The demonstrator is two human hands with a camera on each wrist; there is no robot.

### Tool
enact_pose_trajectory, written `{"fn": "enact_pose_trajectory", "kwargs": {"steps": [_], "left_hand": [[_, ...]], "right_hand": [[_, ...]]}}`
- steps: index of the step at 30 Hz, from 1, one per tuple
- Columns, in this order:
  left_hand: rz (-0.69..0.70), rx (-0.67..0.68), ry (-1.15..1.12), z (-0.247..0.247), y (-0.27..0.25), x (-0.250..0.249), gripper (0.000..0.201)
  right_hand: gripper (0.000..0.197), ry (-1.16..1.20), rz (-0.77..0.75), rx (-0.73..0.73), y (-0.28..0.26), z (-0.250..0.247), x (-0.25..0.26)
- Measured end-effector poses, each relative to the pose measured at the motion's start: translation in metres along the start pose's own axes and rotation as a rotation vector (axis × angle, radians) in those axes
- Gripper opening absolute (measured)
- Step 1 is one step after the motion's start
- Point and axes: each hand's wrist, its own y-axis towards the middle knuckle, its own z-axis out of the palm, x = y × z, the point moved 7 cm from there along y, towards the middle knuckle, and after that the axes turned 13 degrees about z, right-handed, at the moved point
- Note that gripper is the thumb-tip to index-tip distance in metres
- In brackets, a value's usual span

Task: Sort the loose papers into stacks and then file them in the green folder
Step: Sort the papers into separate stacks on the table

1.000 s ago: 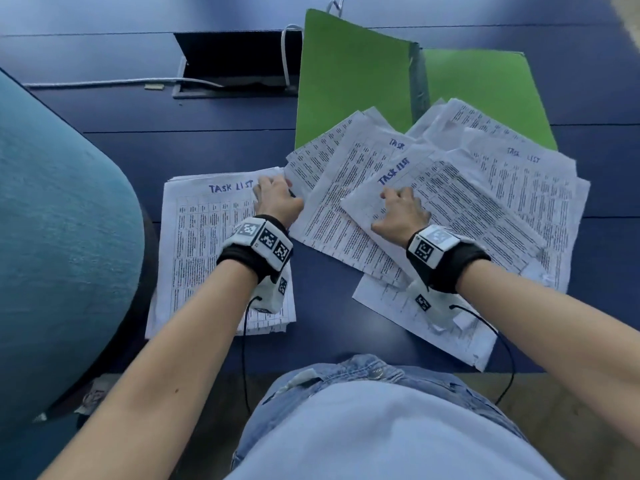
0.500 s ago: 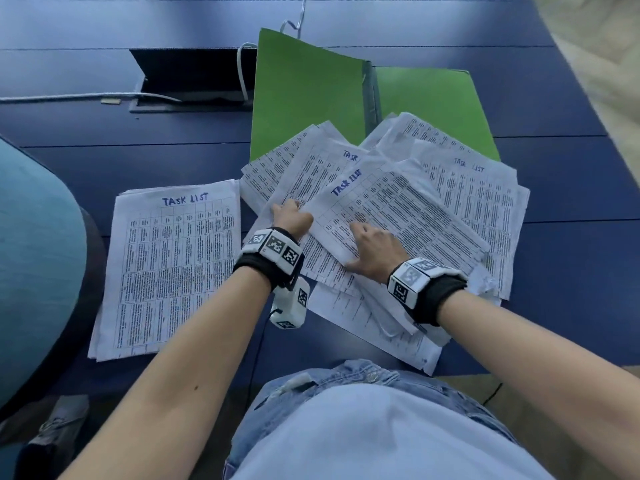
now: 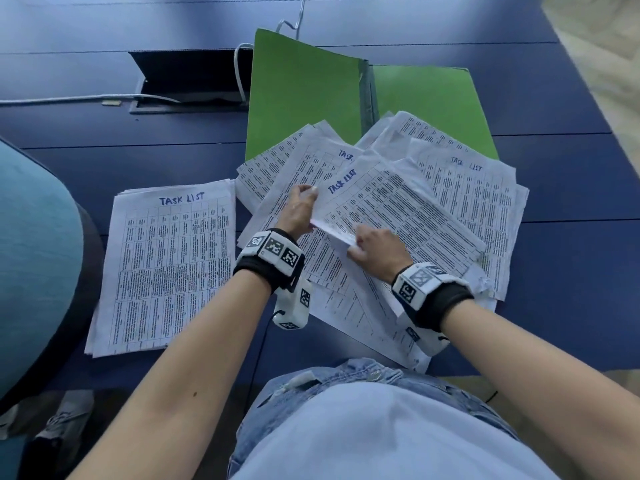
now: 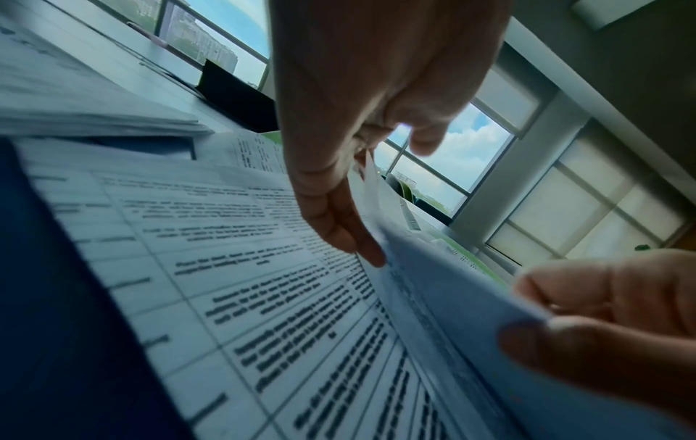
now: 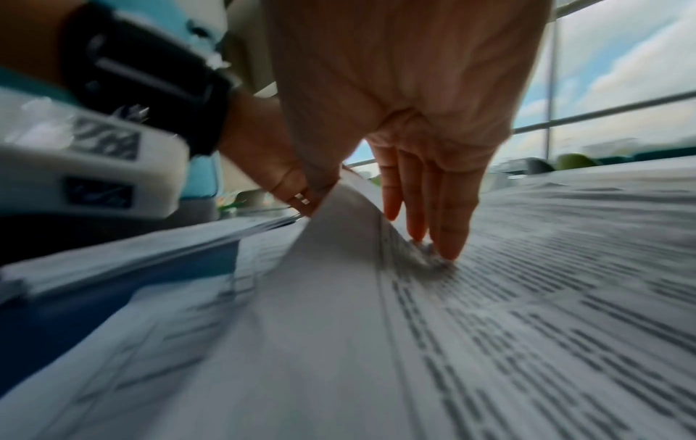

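The open green folder (image 3: 304, 98) lies at the back of the blue table. A squared stack of "TASK LIST" sheets (image 3: 166, 271) sits at the left. A fanned pile of loose papers (image 3: 478, 202) covers the folder's front edge. My left hand (image 3: 306, 199) pinches the left edge of the pile's top sheet (image 3: 398, 209). My right hand (image 3: 363, 245) pinches that sheet's lifted near corner, thumb under it. In the left wrist view the left hand (image 4: 357, 208) and right hand (image 4: 587, 315) both hold the raised sheet (image 4: 452, 297). The right hand (image 5: 414, 208) has straight fingers lying on the curled sheet (image 5: 339, 253).
An open cable hatch (image 3: 190, 81) with a white cable (image 3: 86, 98) sits in the table behind the stack. A teal chair (image 3: 34, 254) stands close on the left. Bare blue table (image 3: 571, 271) lies right of the pile; the front edge is at my waist.
My left hand left the squared stack and moved right to the loose pile. Both hands have taken hold of the top sheet, and its near-left edge has lifted off the pile.
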Motion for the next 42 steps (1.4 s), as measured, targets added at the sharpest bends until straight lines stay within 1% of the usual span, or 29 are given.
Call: {"fn": "enact_pose_trajectory", "kwargs": {"steps": [3, 5, 7, 9, 10, 11, 12, 13, 14, 16, 17, 19, 21, 24, 25, 26, 27, 28, 29, 30, 31, 32, 34, 35, 36, 39, 40, 41, 42], "left_hand": [[-0.015, -0.072, -0.036, -0.006, -0.002, 0.006, 0.041], [-0.044, -0.051, 0.001, -0.003, -0.003, 0.010, 0.045], [-0.111, -0.009, 0.049, 0.005, -0.004, 0.015, 0.042], [-0.185, 0.007, 0.100, 0.014, -0.005, 0.022, 0.037], [-0.230, 0.013, 0.113, 0.018, -0.003, 0.029, 0.042], [-0.264, 0.034, 0.124, 0.023, -0.003, 0.032, 0.048], [-0.279, 0.063, 0.115, 0.030, -0.003, 0.029, 0.049], [-0.261, 0.085, 0.081, 0.037, -0.005, 0.022, 0.044], [-0.227, 0.107, 0.037, 0.043, -0.008, 0.012, 0.038], [-0.158, 0.138, -0.039, 0.055, -0.010, 0.002, 0.036], [-0.126, 0.167, -0.033, 0.060, -0.012, -0.001, 0.036], [-0.066, 0.198, 0.067, 0.063, -0.012, 0.003, 0.035], [-0.037, 0.153, 0.113, 0.056, -0.006, 0.011, 0.032], [0.008, -0.003, 0.130, 0.031, 0.002, 0.015, 0.031], [0.017, -0.056, 0.134, 0.021, 0.003, 0.014, 0.034], [0.026, -0.110, 0.132, 0.011, 0.003, 0.014, 0.041], [0.049, -0.157, 0.136, 0.002, 0.002, 0.012, 0.052], [0.084, -0.178, 0.153, -0.003, 0.000, 0.009, 0.064], [0.131, -0.172, 0.170, -0.004, -0.004, 0.004, 0.074], [0.171, -0.140, 0.190, -0.003, -0.007, 0.001, 0.079], [0.205, -0.101, 0.203, 0.000, -0.010, -0.002, 0.077], [0.227, -0.072, 0.202, 0.003, -0.012, -0.005, 0.068], [0.231, -0.055, 0.173, 0.005, -0.012, -0.007, 0.040], [0.216, -0.052, 0.140, 0.005, -0.013, -0.006, 0.031], [0.205, -0.042, 0.098, 0.006, -0.014, -0.005, 0.029], [0.203, -0.003, 0.004, 0.008, -0.017, -0.003, 0.034], [0.199, 0.011, -0.004, 0.009, -0.019, -0.005, 0.041], [0.199, 0.030, 0.007, 0.011, -0.019, -0.005, 0.055], [0.204, 0.056, 0.025, 0.014, -0.020, -0.007, 0.069]], "right_hand": [[0.032, 0.271, 0.128, -0.083, 0.005, -0.019, -0.031], [0.035, 0.452, 0.249, -0.191, 0.006, -0.033, -0.052], [0.038, 0.547, 0.365, -0.322, 0.005, -0.046, -0.070], [0.038, 0.579, 0.401, -0.410, 0.004, -0.055, -0.079], [0.036, 0.584, 0.394, -0.414, 0.004, -0.057, -0.078], [0.035, 0.585, 0.373, -0.393, 0.005, -0.055, -0.076], [0.035, 0.595, 0.342, -0.348, 0.005, -0.052, -0.072], [0.036, 0.614, 0.316, -0.291, 0.006, -0.046, -0.069], [0.037, 0.654, 0.297, -0.237, 0.007, -0.040, -0.067], [0.036, 0.721, 0.278, -0.151, 0.006, -0.029, -0.063], [0.037, 0.727, 0.271, -0.131, 0.005, -0.025, -0.062], [0.044, 0.765, 0.274, -0.105, 0.004, -0.020, -0.060], [0.051, 0.807, 0.306, -0.107, 0.005, -0.020, -0.058], [0.053, 0.938, 0.296, -0.085, 0.010, -0.019, -0.053], [0.060, 0.995, 0.287, -0.057, 0.011, -0.017, -0.050], [0.072, 1.039, 0.274, -0.014, 0.012, -0.014, -0.045], [0.077, 1.072, 0.247, 0.011, 0.014, -0.011, -0.040], [0.073, 1.097, 0.222, 0.017, 0.013, -0.014, -0.033], [0.069, 1.115, 0.211, 0.021, 0.015, -0.013, -0.029], [0.064, 1.114, 0.197, 0.037, 0.016, -0.011, -0.023], [0.054, 1.083, 0.185, 0.049, 0.019, -0.007, -0.019], [0.043, 1.007, 0.184, 0.057, 0.019, -0.005, -0.015], [0.033, 0.860, 0.200, 0.048, 0.023, 0.002, -0.015], [0.031, 0.819, 0.208, 0.034, 0.026, 0.006, -0.019], [0.030, 0.795, 0.229, 0.030, 0.027, 0.007, -0.021], [0.031, 0.821, 0.264, 0.039, 0.026, 0.005, -0.026], [0.031, 0.839, 0.269, 0.046, 0.024, 0.001, -0.025], [0.034, 0.859, 0.262, 0.051, 0.024, -0.002, -0.024], [0.045, 0.882, 0.248, 0.071, 0.022, -0.007, -0.020]]}}
